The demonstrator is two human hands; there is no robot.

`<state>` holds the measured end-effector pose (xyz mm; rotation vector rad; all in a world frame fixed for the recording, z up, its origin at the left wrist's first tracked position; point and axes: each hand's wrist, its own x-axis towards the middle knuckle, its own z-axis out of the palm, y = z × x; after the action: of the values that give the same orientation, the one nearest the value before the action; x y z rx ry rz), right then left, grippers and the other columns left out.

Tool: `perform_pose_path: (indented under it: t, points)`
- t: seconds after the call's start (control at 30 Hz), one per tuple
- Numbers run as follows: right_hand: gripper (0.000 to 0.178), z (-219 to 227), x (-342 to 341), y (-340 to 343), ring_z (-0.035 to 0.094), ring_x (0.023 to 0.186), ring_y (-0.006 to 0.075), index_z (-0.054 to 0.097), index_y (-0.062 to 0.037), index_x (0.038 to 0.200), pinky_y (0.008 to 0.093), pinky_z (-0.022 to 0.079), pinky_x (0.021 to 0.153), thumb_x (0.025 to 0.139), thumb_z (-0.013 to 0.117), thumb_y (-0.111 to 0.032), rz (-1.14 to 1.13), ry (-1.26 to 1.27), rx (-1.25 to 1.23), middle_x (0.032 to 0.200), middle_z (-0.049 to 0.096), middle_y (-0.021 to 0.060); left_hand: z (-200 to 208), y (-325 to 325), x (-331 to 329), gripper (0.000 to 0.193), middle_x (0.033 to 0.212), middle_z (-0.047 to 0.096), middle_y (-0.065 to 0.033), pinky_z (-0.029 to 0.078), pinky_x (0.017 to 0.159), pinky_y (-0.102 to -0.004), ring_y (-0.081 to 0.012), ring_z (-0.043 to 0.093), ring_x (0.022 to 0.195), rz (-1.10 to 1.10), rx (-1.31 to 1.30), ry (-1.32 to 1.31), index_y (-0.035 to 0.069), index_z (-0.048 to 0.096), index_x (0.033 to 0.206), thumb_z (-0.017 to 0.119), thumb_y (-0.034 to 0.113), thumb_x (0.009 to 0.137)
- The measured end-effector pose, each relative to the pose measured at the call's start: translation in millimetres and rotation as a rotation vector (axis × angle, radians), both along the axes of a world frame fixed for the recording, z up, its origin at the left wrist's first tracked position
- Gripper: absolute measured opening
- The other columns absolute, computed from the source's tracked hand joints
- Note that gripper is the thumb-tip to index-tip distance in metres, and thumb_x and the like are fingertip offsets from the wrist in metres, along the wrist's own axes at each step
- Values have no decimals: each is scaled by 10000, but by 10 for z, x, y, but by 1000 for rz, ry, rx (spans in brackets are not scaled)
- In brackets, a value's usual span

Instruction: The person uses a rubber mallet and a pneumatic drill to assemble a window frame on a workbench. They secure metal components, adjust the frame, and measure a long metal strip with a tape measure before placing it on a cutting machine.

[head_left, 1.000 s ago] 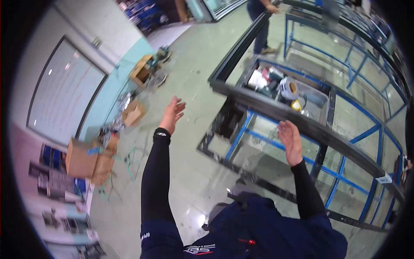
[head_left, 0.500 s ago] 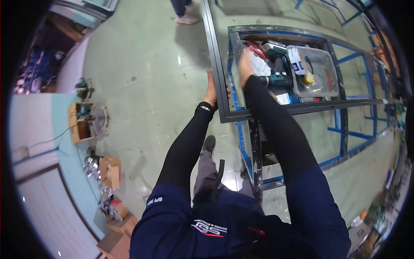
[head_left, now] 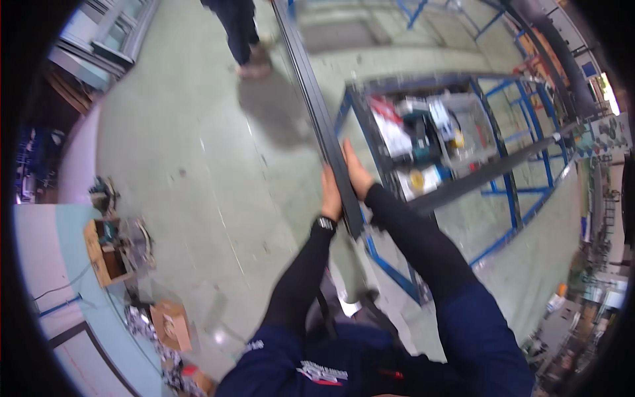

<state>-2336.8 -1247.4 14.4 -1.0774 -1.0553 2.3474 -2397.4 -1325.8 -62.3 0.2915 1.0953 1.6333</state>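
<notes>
A long dark grey profile bar (head_left: 316,109) slants from the top of the view down toward my body. My left hand (head_left: 332,193) presses against its left side and my right hand (head_left: 357,172) against its right side, so both grip it near its close end. A second dark bar (head_left: 489,173) runs off to the right over the workbench; my right forearm hides where the two bars come together. To the right of my hands, a cordless drill (head_left: 421,149), a clear plastic bin (head_left: 473,159) and red-handled tools (head_left: 385,109) lie in the bench top.
The blue and black metal workbench (head_left: 370,132) stands to my right. A person (head_left: 238,33) stands ahead on the left. Along the left wall are a saw (head_left: 137,241) beside a wooden box (head_left: 102,255) and a cardboard box (head_left: 170,325).
My right hand has left the bench tools and moved onto the bar. My left hand and the bar have come closer to me; the view has turned, and the person ahead shows more.
</notes>
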Motion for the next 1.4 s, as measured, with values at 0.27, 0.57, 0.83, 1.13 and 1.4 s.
perform_pose_path:
  t: [0.27,0.57,0.83,1.13,1.4]
  points:
    - [844,43,17,-46,447,1231,213,384,-16,1445,312,351,1041,928,451,-680,-65,-234,327,1356,475,139,368,-38,78,804,1299,557,-128,522,920,-379,-260,606,1131,-129,-129,-93,99,345,1455,284,721,949]
    - [1032,-26,229,-7,61,1501,281,57,-151,1577,504,139,1168,847,289,-843,-132,-147,87,1621,112,166,326,-1,151,746,1170,596,-93,514,900,-383,-259,614,1065,-109,-56,-108,98,430,1375,306,704,959]
    - [1074,-20,159,117,447,1289,272,117,-57,1561,356,377,1048,850,296,-841,-187,-159,133,1487,390,195,124,1,106,737,983,600,-89,568,734,-409,-238,652,851,-34,-250,-95,94,451,1285,346,731,928]
    - [1066,251,12,-33,356,1368,212,252,10,1519,334,284,1123,866,283,-832,-92,-97,36,1520,339,164,16,-33,11,665,854,581,-70,548,623,-354,-190,627,723,-4,-206,-130,78,475,1154,368,700,942]
    - [1027,102,150,177,358,1295,232,282,5,1465,348,293,1073,866,292,-830,-103,-50,-12,1400,371,165,225,-31,157,633,838,578,-111,534,463,-374,-233,611,572,-103,-225,-229,93,448,1137,357,691,949]
